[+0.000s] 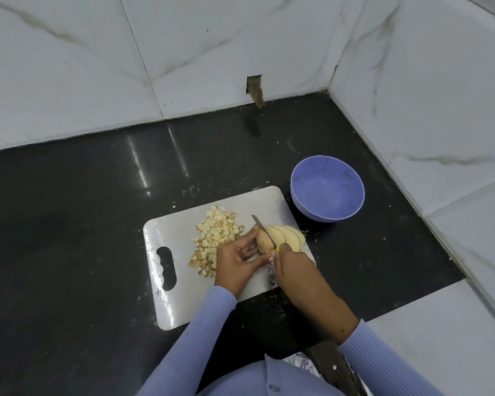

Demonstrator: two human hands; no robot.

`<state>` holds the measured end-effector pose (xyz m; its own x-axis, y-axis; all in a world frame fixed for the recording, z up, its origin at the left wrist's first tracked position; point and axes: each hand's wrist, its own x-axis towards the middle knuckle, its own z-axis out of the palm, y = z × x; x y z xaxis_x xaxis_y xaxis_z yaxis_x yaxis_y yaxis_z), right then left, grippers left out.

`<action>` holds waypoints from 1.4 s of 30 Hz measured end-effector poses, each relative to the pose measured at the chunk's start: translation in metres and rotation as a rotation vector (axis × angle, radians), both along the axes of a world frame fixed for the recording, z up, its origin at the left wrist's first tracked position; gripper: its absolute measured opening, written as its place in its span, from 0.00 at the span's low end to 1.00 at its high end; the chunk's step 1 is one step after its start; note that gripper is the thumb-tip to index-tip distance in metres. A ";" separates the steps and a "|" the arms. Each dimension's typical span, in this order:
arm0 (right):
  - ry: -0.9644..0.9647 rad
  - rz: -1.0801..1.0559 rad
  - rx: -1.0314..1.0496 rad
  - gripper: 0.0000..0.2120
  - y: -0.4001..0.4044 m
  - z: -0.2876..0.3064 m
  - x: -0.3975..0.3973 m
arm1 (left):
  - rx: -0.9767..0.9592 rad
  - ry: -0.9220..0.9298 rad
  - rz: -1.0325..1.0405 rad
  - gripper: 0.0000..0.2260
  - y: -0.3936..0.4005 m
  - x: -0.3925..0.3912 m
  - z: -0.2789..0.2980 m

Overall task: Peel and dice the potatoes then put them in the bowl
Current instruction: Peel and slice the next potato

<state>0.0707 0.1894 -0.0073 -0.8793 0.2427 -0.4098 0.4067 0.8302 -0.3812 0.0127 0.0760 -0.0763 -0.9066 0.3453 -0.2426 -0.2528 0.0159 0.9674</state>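
Observation:
A peeled potato (265, 243) lies on the steel cutting board (166, 247), with several cut slices (290, 235) fanned to its right. My left hand (237, 261) pinches the uncut end of the potato between thumb and fingers. My right hand (295, 270) grips a yellow-handled knife (263, 230), whose blade rests across the potato at the last slice. A pile of diced potato (215, 238) sits on the board's middle, left of my hands. The purple bowl (327, 192) stands with nothing in it, beyond the board's right corner.
The board lies on a black stone counter (69, 224) set in a corner of white marble walls (412, 110). Small potato scraps (309, 231) dot the counter around the board. A hole in the back wall (254, 91) lies behind.

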 end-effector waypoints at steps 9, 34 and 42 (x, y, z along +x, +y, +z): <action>-0.018 -0.030 -0.039 0.15 -0.004 -0.001 0.012 | -0.018 -0.032 -0.047 0.29 -0.003 -0.001 0.000; -0.081 -0.062 -0.059 0.13 -0.016 -0.016 0.007 | 0.034 -0.174 0.203 0.25 0.012 0.010 0.013; -0.092 -0.051 -0.133 0.10 -0.012 -0.011 0.008 | -0.028 -0.128 0.220 0.21 0.013 0.011 0.014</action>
<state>0.0790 0.1770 -0.0179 -0.8247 0.2245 -0.5191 0.4853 0.7522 -0.4457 0.0239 0.0893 -0.0621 -0.9204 0.1349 -0.3668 -0.3735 -0.0266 0.9273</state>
